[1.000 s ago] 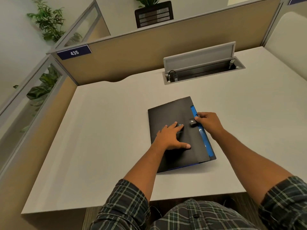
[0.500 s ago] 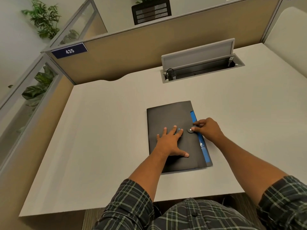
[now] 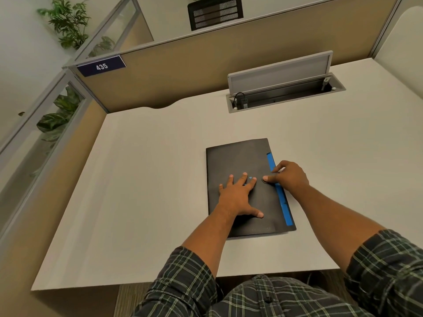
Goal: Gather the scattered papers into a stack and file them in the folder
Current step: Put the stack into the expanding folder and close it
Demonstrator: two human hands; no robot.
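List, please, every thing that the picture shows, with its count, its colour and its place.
flat black folder with a blue strip: one, black and blue, middle of the desk, closed.
white desk top: one, white, fills the middle of the view.
grey cable tray with raised lid: one, grey, set in the far side of the desk.
tan partition wall: one, tan, behind the desk.
dark blue sign reading 435: one, dark blue, top left corner of the partition.
green leafy plants: at least two, green, far left, behind the glass.
left hand: flat on the folder, fingers spread.
right hand: fingertip pressing the folder's clasp, beside the blue strip.
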